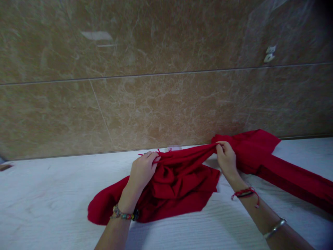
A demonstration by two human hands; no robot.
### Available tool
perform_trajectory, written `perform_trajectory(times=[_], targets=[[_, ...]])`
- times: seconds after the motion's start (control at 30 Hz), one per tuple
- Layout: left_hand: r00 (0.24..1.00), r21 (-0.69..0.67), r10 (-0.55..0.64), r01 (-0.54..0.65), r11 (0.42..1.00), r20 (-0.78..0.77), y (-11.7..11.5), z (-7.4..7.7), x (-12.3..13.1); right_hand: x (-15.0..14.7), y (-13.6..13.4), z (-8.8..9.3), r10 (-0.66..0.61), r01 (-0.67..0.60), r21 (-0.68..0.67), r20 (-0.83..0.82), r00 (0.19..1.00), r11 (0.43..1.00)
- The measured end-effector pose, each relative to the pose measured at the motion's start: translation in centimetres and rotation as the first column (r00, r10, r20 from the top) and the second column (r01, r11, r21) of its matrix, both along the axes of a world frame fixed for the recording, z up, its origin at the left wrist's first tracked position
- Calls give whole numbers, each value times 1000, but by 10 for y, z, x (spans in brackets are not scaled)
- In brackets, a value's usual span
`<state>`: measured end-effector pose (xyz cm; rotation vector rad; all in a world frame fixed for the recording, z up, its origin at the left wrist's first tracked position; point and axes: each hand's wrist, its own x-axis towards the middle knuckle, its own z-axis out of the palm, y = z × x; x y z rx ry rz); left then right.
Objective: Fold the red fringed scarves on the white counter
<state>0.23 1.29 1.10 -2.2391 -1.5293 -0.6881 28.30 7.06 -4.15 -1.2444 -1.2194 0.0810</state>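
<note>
A crumpled piece of red fabric (pixel 179 187) lies on the white table (pixel 52 194), its upper edge pulled into a taut line between my two hands. My left hand (pixel 144 170) pinches that edge at its left end, where a thin red strip pokes out beyond the fingers. At the right end, my right hand (pixel 227 158) grips the same edge between thumb and fingers. Behind and beyond the right hand spreads more red cloth (pixel 260 156), with a long strip running off to the right. Whether the two red pieces join is hidden by the hand.
A brown marble-tiled wall (pixel 156 107) rises along the table's back edge. A small pale label or packet (pixel 174 148) sits at its foot, partly behind the fabric. A white fitting (pixel 270 54) is fixed on the wall, and a small brown object (pixel 5 167) lies far left.
</note>
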Motion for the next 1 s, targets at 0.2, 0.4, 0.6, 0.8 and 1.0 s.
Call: perform_trajectory(times=[0.2, 0.4, 0.6, 0.8, 1.0], targets=[[993, 44, -119, 118, 992, 9, -4, -4, 15, -30, -23, 8, 325, -356, 13, 380, 866, 934], [989, 187, -29, 2, 982, 144, -4, 0, 7, -62, -43, 6, 467, -536, -141, 699, 541, 832], [976, 194, -126, 91, 977, 176, -10, 1, 16, -57, -36, 0, 385, -499, 9, 625, 679, 866], [949, 38, -315, 315, 948, -16, -13, -10, 31, -61, -46, 7, 372, -475, 30, 582, 723, 879], [963, 123, -267, 261, 957, 33, -8, -16, 31, -58, -47, 12, 337, -507, 60, 679, 652, 860]])
